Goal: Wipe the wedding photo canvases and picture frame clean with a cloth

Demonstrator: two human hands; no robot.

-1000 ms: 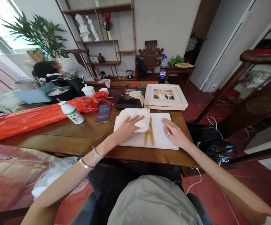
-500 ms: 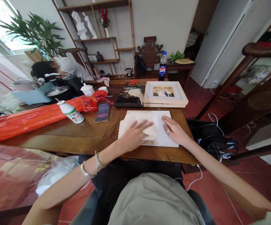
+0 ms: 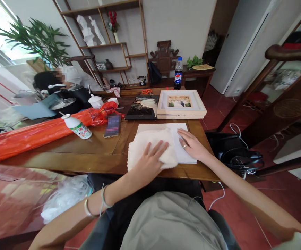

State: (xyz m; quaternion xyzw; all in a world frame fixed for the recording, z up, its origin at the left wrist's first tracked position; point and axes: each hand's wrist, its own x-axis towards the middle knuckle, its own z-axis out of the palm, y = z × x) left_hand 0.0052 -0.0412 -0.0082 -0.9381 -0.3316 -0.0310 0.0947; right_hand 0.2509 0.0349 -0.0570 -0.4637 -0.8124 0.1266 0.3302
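A cream-white fluffy cloth (image 3: 138, 149) lies spread at the table's front edge, over the left part of a flat white book or board (image 3: 178, 126). My left hand (image 3: 152, 160) rests flat on this cloth with its fingers apart. On the bare right side of the white book or board lies my right hand (image 3: 193, 144), fingers stretched out and a ring on one of them. The cloth hides much of the white surface beneath it.
Behind stand a framed picture (image 3: 181, 113), a dark photo panel (image 3: 142, 107), orange scissors (image 3: 146, 91) and a cola bottle (image 3: 178, 74). Leftward lie a phone (image 3: 112, 125), a white drink bottle (image 3: 77, 126) and a long red-wrapped bundle (image 3: 36, 131). A person sits at the far left.
My left hand has slid the cloth towards me and slightly left, so it now reaches the table's front edge. My right hand stays on the white book or board.
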